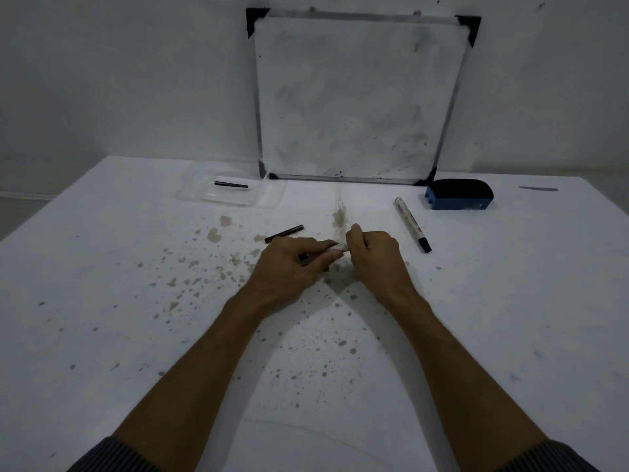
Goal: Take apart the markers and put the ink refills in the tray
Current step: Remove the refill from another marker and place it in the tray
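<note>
A: How many markers do you count?

B: Two. One marker (338,247) is gripped between both hands above the middle of the worktop (102,284). The left hand (292,264) has its fingers closed round the dark end, the right hand (372,248) has its fingers closed round the pale end. A spare marker (412,224) lies whole on the worktop to the right, black cap toward the person

A: And refills?

B: Two dark sticks. One refill (231,184) lies inside the clear tray (269,199) at the back left. A second stick (284,233) lies loose on the worktop just beyond the left hand; whether it is a refill or another part, I cannot tell

A: Anything else, counted?

B: One whiteboard (357,97), smudged grey, with black corners, standing on the worktop and leaning against the wall (119,80). One blue eraser (458,194) with a dark top by its lower right corner, near the spare marker. One grey streak (537,189) at the far right

A: The surface and the room?

B: The worktop is white, speckled with brownish and grey stains, thickest around the hands. The wall is plain white and the light is dim. Striped sleeves (115,454) are pushed up both forearms
</note>
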{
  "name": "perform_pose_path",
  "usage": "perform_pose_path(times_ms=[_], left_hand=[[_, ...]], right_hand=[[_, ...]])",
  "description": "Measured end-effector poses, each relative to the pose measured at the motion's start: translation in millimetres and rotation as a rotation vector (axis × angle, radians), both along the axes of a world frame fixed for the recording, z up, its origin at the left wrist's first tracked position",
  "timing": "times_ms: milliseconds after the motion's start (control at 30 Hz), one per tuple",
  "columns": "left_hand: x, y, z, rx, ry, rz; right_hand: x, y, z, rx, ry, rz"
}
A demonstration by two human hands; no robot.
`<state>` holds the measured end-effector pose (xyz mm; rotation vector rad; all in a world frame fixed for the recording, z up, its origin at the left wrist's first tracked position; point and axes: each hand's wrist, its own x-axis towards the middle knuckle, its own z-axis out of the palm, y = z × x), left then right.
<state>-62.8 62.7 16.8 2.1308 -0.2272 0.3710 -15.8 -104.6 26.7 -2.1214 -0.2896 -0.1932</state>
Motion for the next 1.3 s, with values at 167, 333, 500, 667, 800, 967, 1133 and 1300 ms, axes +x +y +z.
perform_pose_path(times_ms=[167,333,500,667,800,967,1133,1300], left_hand=[[-3,1,1,-0.153,0.167,-0.071],[-8,5,8,-0.136,0.199,-0.123],[-11,33,10,-0.251,0.204,-0.022],[-2,24,4,-0.386,0.206,-0.01],[2,31,3,-0.342,0.191,0.044],[1,25,2,-0.37,0.144,0.028],[0,24,1,-0.358,0.127,0.039],[-4,21,7,-0.297,0.106,0.054]], right_hand=[[0,-6,-6,0.044,-0.074,0.048],[-3,-7,-6,0.047,-0.129,0.053],[0,-25,-4,0.225,-0.126,-0.122],[3,-15,-9,-0.043,-0.06,0.014],[12,-24,-13,-0.064,-0.058,-0.005],[11,-19,-17,-0.186,-0.132,0.048],[10,-15,-21,-0.297,-0.178,-0.012],[-4,-11,-2,0.065,-0.095,0.14]])
